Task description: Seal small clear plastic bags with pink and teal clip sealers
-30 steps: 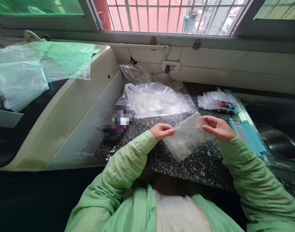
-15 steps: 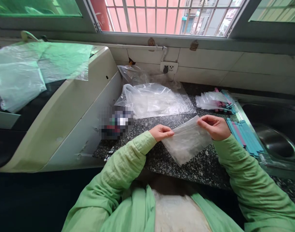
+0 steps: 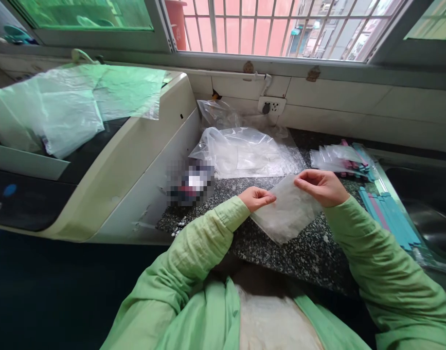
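Observation:
A small clear plastic bag (image 3: pixel 286 214) hangs between my two hands above the speckled counter (image 3: pixel 240 187). My left hand (image 3: pixel 257 198) pinches its upper left edge between thumb and fingers. At the upper right corner, my right hand (image 3: pixel 321 187) grips the same bag in a pinch. Whether it is one bag or a few in a layer I cannot tell. Behind it lies a large clear bag (image 3: pixel 248 153) with a whitish stack inside. To the right are teal and pink strips (image 3: pixel 388 218) in a row, and small filled bags (image 3: pixel 339 158) lie farther back.
A cream-coloured machine (image 3: pixel 142 160) with plastic sheets (image 3: pixel 73 107) on top stands at left. A blurred object (image 3: pixel 193 182) sits beside it. The steel sink (image 3: pixel 430 209) borders the right side. A wall socket (image 3: pixel 272 105) is below the barred window.
My view has turned left, so the surroundings sit farther right. Both hands keep hold of the bag, and they are slightly closer together.

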`<action>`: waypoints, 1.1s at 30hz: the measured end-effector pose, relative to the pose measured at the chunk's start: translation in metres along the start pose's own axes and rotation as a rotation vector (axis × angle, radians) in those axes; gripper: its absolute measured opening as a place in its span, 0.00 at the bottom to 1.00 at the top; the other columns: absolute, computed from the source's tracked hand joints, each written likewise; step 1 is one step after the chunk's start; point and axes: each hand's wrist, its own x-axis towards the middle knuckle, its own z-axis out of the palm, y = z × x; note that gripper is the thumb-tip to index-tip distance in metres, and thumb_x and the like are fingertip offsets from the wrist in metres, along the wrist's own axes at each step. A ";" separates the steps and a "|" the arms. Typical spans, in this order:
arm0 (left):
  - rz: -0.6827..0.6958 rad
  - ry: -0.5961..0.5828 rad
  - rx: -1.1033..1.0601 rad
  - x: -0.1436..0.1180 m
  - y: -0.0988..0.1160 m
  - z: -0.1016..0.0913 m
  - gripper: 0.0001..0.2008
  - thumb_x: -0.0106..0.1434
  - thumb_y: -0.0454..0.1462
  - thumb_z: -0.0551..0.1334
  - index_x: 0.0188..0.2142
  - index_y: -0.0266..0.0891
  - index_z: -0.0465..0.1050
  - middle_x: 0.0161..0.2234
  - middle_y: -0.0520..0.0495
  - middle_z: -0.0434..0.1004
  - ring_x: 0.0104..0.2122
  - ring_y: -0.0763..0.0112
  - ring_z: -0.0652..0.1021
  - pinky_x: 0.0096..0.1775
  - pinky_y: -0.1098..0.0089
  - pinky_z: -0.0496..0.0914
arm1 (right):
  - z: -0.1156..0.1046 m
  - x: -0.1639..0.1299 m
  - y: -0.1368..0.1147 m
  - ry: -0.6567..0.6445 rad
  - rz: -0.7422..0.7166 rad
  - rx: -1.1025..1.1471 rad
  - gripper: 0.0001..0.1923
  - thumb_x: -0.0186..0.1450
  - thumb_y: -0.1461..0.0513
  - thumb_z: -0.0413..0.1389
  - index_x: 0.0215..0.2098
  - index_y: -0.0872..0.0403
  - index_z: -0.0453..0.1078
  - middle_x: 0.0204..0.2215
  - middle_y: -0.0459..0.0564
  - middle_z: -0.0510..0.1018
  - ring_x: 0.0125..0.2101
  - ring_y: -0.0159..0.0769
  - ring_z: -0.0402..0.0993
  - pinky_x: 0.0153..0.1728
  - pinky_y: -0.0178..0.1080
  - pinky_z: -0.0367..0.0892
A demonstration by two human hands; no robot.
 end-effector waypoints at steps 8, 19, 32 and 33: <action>-0.028 -0.011 -0.029 -0.001 0.003 0.001 0.24 0.42 0.52 0.63 0.22 0.29 0.72 0.15 0.55 0.63 0.18 0.82 0.61 0.23 0.76 0.55 | -0.008 0.005 0.004 -0.080 0.048 0.061 0.16 0.49 0.50 0.58 0.25 0.56 0.67 0.19 0.44 0.70 0.20 0.26 0.63 0.21 0.32 0.61; -0.075 -0.027 -0.024 -0.001 0.000 0.005 0.24 0.40 0.53 0.64 0.21 0.30 0.72 0.15 0.55 0.64 0.18 0.82 0.62 0.24 0.76 0.57 | -0.003 0.006 -0.007 -0.030 -0.071 -0.038 0.17 0.50 0.50 0.57 0.21 0.56 0.68 0.18 0.45 0.71 0.21 0.27 0.63 0.24 0.34 0.63; -0.077 -0.039 -0.031 -0.003 0.004 0.007 0.26 0.40 0.54 0.63 0.22 0.30 0.73 0.14 0.56 0.62 0.18 0.82 0.61 0.23 0.75 0.54 | -0.005 0.001 -0.012 0.013 -0.141 -0.183 0.14 0.54 0.51 0.55 0.22 0.54 0.68 0.20 0.48 0.72 0.22 0.30 0.64 0.26 0.37 0.64; -0.074 -0.042 -0.034 -0.003 0.004 0.007 0.26 0.40 0.54 0.63 0.22 0.30 0.73 0.15 0.55 0.62 0.19 0.82 0.61 0.23 0.75 0.55 | -0.006 0.001 -0.012 0.006 -0.147 -0.188 0.14 0.54 0.51 0.54 0.22 0.54 0.68 0.20 0.48 0.72 0.22 0.30 0.64 0.26 0.37 0.64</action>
